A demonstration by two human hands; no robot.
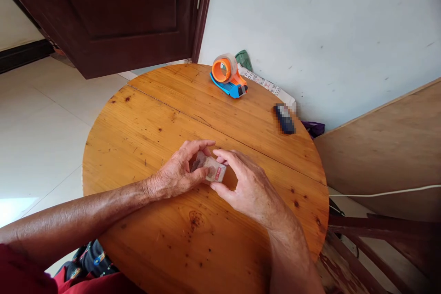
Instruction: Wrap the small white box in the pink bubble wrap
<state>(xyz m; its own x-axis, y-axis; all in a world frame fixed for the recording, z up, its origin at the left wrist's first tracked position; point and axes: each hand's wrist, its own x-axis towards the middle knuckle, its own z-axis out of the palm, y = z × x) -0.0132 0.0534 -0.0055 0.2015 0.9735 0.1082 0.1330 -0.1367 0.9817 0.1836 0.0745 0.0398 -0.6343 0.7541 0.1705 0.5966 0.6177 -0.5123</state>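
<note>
Between my hands, over the middle of the round wooden table, is a small flat rectangular pack. It is pale and partly see-through, with a brownish picture and a red label carrying light characters. My left hand grips its left side, the thumb across the top face and the fingers curled behind. At the pack's right end, my right hand pinches it, thumb near the front corner and fingertips at the far corner. Part of the pack is hidden behind the left thumb and fingers.
An orange and blue tape dispenser with a tape roll stands at the table's far edge. A dark, blurred-out object lies to its right. Behind them are a printed white strip and a green item by the wall.
</note>
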